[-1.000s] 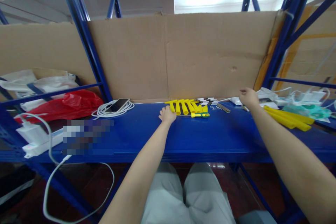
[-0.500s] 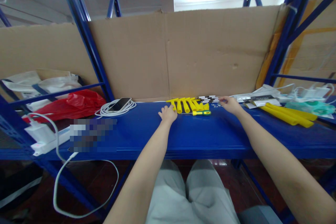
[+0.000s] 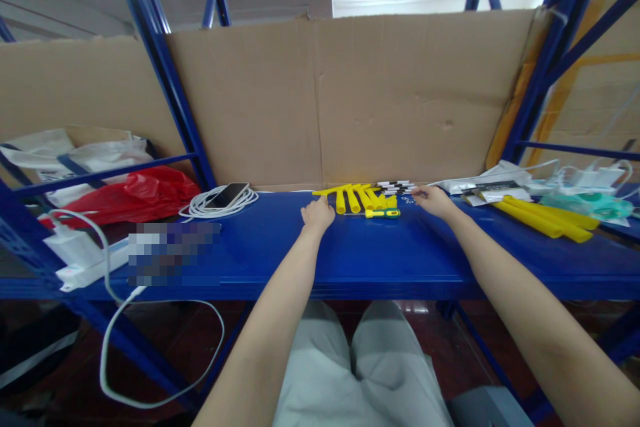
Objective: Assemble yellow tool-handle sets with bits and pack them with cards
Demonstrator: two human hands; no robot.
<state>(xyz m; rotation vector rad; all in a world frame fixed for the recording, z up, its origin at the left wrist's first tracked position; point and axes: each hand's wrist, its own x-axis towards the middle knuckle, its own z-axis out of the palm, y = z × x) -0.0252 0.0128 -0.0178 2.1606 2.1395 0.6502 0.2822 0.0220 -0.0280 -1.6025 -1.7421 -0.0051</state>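
"We sat at a blue shelf (image 3: 390, 253). Where were the yellow parts (image 3: 354, 201)?"

"Twelve o'clock, by our left hand (image 3: 319, 214). Our right hand (image 3: 433, 201), at one, was near tiny bits (image 3: 407, 200). We couldn't tell if either gripped anything."

"Any danger?"

"One bump might have scattered the tiny bits. We could read no words."

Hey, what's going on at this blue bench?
Someone is sitting at the blue metal shelf with both bare hands over small parts. The left hand is at the left end of a row of yellow tube-like pieces. The right hand is beside the black-and-white sticks. A yellow-and-green-handled screwdriver lies in front of the row.
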